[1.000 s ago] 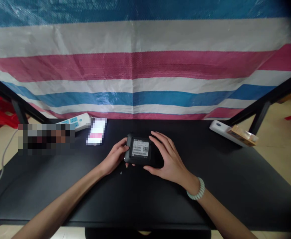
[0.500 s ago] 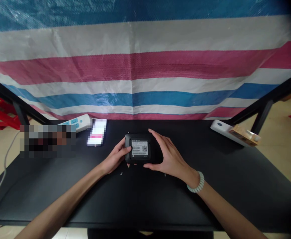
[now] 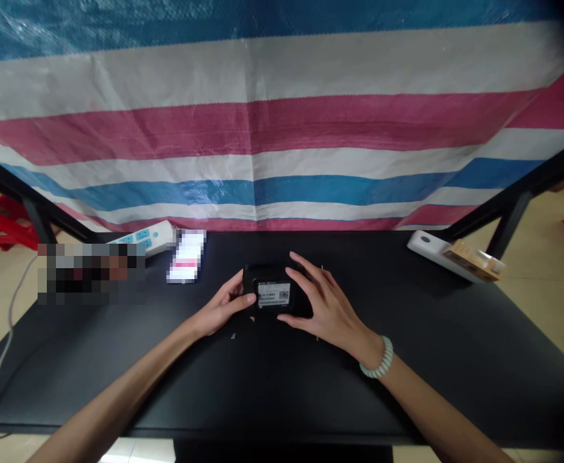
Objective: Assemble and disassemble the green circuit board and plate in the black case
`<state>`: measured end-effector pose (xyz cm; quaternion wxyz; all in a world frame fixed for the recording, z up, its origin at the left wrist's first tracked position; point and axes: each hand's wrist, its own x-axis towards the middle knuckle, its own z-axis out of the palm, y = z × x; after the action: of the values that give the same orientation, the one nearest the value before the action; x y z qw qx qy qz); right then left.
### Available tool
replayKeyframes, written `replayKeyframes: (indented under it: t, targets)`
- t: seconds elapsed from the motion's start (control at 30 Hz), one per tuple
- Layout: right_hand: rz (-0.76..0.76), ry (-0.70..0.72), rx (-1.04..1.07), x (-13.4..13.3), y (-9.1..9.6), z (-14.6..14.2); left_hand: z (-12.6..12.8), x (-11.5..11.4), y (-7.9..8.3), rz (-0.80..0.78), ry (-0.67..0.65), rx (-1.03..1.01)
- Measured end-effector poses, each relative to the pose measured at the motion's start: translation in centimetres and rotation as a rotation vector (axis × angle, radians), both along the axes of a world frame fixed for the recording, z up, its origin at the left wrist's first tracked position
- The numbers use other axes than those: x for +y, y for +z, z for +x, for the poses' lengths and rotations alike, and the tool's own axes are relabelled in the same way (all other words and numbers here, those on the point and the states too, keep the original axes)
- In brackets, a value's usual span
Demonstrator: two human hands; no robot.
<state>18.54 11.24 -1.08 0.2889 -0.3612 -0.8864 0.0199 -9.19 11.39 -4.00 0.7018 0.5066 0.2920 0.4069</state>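
Note:
A small black box-shaped device (image 3: 272, 294) with a white printed label on its upper face lies on the black table (image 3: 282, 386), near the middle. My left hand (image 3: 224, 308) grips its left side with the thumb on top. My right hand (image 3: 323, 305) curls over its right side, a pale bead bracelet on the wrist. Both hands hold the device low against the tabletop. Two tiny pale bits, perhaps screws, lie on the table just in front of the hands.
A white power strip (image 3: 146, 236) with a grey cable lies at the back left, next to a blurred white and pink card (image 3: 186, 256). Another white strip (image 3: 431, 249) and a tan box (image 3: 474, 262) sit back right. A striped tarp hangs behind.
The device has tipped down from a raised tilt to lie flatter on the table. My right hand has closed further over its right side.

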Motion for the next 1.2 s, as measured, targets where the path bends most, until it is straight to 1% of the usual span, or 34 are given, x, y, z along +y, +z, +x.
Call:
replayKeyframes:
  t: [0.13,0.23,0.4,0.57,0.73,0.87,0.93,1.07,1.2]
  targets:
    - [-0.004,-0.008,-0.042,-0.5,0.3,-0.6,0.0,0.0,0.0,0.008,-0.015,0.041]
    - [-0.036,-0.015,-0.006,-0.7,0.5,-0.9,0.2,-0.1,0.1,0.011,0.008,0.042]
    - [-0.053,-0.054,0.09,-0.7,0.4,-1.1,0.7,-0.1,0.9,-0.024,0.062,0.0]
    - [-0.145,-0.086,0.104,-0.4,0.6,-0.9,0.8,0.1,1.4,-0.079,0.065,-0.001]
    - [-0.225,-0.049,0.089,0.1,0.8,-0.3,0.8,0.3,1.4,-0.099,0.091,0.004]
    - [-0.286,-0.031,0.059,0.3,0.8,0.0,0.8,0.4,1.4,-0.119,0.083,-0.012]
    - [-0.284,-0.028,0.035,0.4,0.7,0.1,0.7,0.5,1.4,-0.136,0.074,-0.023]
    - [-0.23,-0.013,0.019,0.5,0.2,0.2,0.5,0.8,1.3,-0.163,0.058,-0.059]
    - [-0.191,-0.003,0.022,0.5,0.1,0.2,0.2,1.2,0.7,-0.18,0.011,-0.139]
